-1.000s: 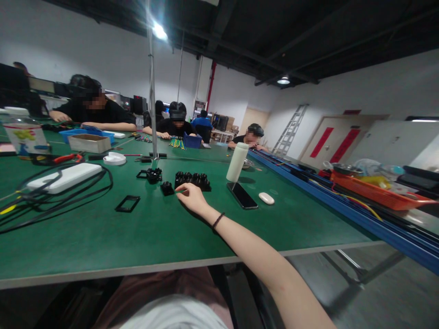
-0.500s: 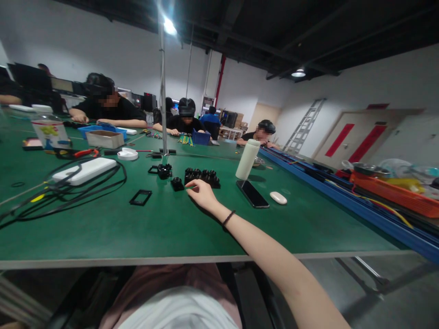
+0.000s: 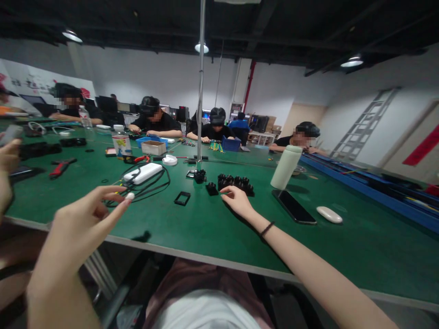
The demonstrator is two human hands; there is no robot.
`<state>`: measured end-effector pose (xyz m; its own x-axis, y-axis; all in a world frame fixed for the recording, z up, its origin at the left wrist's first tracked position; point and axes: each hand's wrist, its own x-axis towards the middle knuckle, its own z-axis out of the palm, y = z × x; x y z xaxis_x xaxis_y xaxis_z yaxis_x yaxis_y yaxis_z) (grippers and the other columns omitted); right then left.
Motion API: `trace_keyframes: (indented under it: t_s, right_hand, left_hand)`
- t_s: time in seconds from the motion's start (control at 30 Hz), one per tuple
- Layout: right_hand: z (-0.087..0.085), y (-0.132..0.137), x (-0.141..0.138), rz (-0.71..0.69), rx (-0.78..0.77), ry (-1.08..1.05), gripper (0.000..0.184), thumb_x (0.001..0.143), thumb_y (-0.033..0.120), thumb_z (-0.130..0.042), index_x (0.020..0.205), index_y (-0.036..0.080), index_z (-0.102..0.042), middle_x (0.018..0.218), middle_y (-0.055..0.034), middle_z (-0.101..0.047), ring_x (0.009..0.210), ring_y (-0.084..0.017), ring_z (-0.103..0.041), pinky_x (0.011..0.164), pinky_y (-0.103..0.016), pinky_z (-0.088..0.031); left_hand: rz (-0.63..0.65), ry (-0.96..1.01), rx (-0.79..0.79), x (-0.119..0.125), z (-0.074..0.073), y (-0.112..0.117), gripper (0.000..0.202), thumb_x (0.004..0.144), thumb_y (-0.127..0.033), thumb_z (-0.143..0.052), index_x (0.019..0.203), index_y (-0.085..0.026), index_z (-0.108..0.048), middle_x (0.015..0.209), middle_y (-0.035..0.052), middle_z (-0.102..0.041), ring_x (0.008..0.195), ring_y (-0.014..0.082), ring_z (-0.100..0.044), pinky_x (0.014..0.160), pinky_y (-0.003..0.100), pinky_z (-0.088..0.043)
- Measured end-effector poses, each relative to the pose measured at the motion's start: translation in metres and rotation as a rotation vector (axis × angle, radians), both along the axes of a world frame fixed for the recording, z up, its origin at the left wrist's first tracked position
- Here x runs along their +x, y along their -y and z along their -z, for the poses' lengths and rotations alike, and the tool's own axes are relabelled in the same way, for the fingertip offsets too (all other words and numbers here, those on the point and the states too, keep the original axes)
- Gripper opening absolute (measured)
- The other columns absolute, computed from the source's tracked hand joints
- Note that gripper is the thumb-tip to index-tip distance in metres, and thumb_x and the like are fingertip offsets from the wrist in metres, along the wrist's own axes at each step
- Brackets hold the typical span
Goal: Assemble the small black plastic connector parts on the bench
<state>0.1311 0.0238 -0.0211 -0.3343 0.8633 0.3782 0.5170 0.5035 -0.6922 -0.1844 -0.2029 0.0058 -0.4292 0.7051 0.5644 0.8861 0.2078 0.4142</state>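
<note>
My left hand (image 3: 80, 224) is raised above the near left table edge. Its thumb and fingers pinch a small white piece (image 3: 130, 196) that looks like an earbud. My right hand (image 3: 237, 200) rests on the green table (image 3: 206, 228), loosely curved, thumb and index fingertip slightly apart with nothing between them. Just left of its fingertips lies a single black part (image 3: 211, 188). Behind the hand stands a cluster of several black knobbed parts (image 3: 236, 182), touching or nearly so. A flat black rectangular frame (image 3: 182, 198) and another black part (image 3: 199, 176) lie further left.
To the right are a pale green bottle (image 3: 287, 168), a phone (image 3: 294, 207) and a white oval case (image 3: 329, 214). A white box (image 3: 143, 173) with black cables (image 3: 163, 185) lies left. A metal pole (image 3: 200, 91) rises mid-table. At far left, another person's hand (image 3: 10, 153) holds a phone.
My left hand has come into view from the left, pinching the small white piece. The view has swung left; my right hand stays by the black parts.
</note>
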Motion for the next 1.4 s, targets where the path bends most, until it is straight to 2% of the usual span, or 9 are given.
trace_keyframes:
  t_s: [0.1, 0.23, 0.37, 0.73, 0.83, 1.03, 1.17, 1.3, 1.4]
  right_hand:
    - [0.0, 0.0, 0.0, -0.004, 0.002, -0.008, 0.015, 0.075, 0.018, -0.059, 0.086, 0.016, -0.069, 0.09, -0.0043, -0.07, 0.075, -0.014, -0.065, 0.075, -0.029, -0.052]
    - [-0.001, 0.0, 0.001, -0.017, 0.016, -0.008, 0.015, 0.075, 0.019, -0.058, 0.086, 0.017, -0.068, 0.092, -0.0049, -0.07, 0.077, -0.015, -0.066, 0.076, -0.03, -0.052]
    - [-0.001, 0.0, 0.001, -0.013, 0.015, -0.005, 0.015, 0.075, 0.018, -0.058, 0.086, 0.017, -0.068, 0.091, -0.0047, -0.071, 0.076, -0.015, -0.066, 0.076, -0.031, -0.052]
    - [-0.001, -0.001, 0.0, -0.005, 0.008, 0.019, 0.014, 0.077, 0.017, -0.059, 0.087, 0.016, -0.068, 0.092, -0.0048, -0.07, 0.078, -0.015, -0.065, 0.078, -0.031, -0.051]
    - [-0.001, 0.0, 0.0, -0.004, 0.023, 0.035, 0.015, 0.078, 0.016, -0.059, 0.09, 0.015, -0.068, 0.094, -0.0057, -0.069, 0.079, -0.015, -0.065, 0.078, -0.031, -0.051]
    - [-0.001, 0.002, -0.003, -0.012, 0.169, 0.09, 0.025, 0.079, 0.015, -0.056, 0.104, 0.015, -0.061, 0.106, -0.0087, -0.063, 0.073, -0.013, -0.062, 0.075, -0.031, -0.052]
    - [-0.007, 0.005, -0.008, -0.026, 0.261, 0.148, 0.029, 0.083, 0.017, -0.054, 0.112, 0.015, -0.055, 0.111, -0.0097, -0.059, 0.071, -0.012, -0.061, 0.076, -0.031, -0.052]
    - [-0.022, 0.005, -0.018, -0.006, 0.306, 0.261, 0.033, 0.084, 0.017, -0.052, 0.116, 0.016, -0.053, 0.114, -0.0101, -0.057, 0.077, -0.015, -0.063, 0.08, -0.033, -0.051]
    - [-0.039, 0.007, -0.03, 0.087, 0.252, 0.321, 0.041, 0.084, 0.018, -0.052, 0.125, 0.014, -0.047, 0.124, -0.0135, -0.054, 0.083, -0.017, -0.064, 0.084, -0.034, -0.051]
  left_hand:
    - [-0.068, -0.058, -0.19, 0.006, -0.016, -0.032, 0.035, 0.089, -0.048, -0.042, 0.107, -0.023, -0.058, 0.097, 0.0023, -0.072, 0.074, 0.0189, -0.065, 0.063, 0.028, -0.043]
    - [-0.069, -0.068, -0.349, 0.0, -0.004, -0.046, 0.033, 0.091, -0.044, -0.039, 0.107, -0.023, -0.057, 0.107, 0.0077, -0.072, 0.094, 0.0297, -0.067, 0.065, 0.034, -0.042]
    - [-0.068, -0.086, -0.37, -0.002, 0.001, -0.051, 0.034, 0.09, -0.046, -0.038, 0.109, -0.024, -0.056, 0.108, 0.0074, -0.071, 0.097, 0.0323, -0.067, 0.066, 0.035, -0.044]
    - [-0.052, -0.15, -0.37, -0.002, 0.002, -0.061, 0.032, 0.088, -0.04, -0.043, 0.11, -0.022, -0.057, 0.114, 0.0067, -0.068, 0.101, 0.0287, -0.065, 0.072, 0.034, -0.047]
    - [0.002, -0.213, -0.372, 0.012, -0.01, -0.069, 0.031, 0.087, -0.036, -0.047, 0.112, -0.021, -0.057, 0.116, 0.0077, -0.067, 0.104, 0.0265, -0.064, 0.074, 0.032, -0.047]
    - [0.357, -0.345, -0.417, 0.066, -0.052, -0.104, 0.032, 0.089, -0.039, -0.05, 0.111, -0.018, -0.061, 0.1, 0.0085, -0.072, 0.095, 0.0249, -0.067, 0.075, 0.03, -0.048]
    - [0.474, -0.457, -0.513, 0.098, -0.074, -0.127, 0.037, 0.086, -0.043, -0.055, 0.11, -0.017, -0.065, 0.101, 0.0131, -0.072, 0.092, 0.0276, -0.069, 0.073, 0.032, -0.051]
    - [0.491, -0.536, -0.671, 0.122, -0.091, -0.151, 0.045, 0.086, -0.043, -0.054, 0.114, -0.01, -0.067, 0.107, 0.0202, -0.071, 0.102, 0.0331, -0.067, 0.081, 0.038, -0.053]
    - [0.435, -0.539, -0.72, 0.136, -0.093, -0.168, 0.046, 0.086, -0.036, -0.055, 0.119, -0.006, -0.065, 0.114, 0.0243, -0.067, 0.109, 0.0335, -0.064, 0.086, 0.038, -0.053]
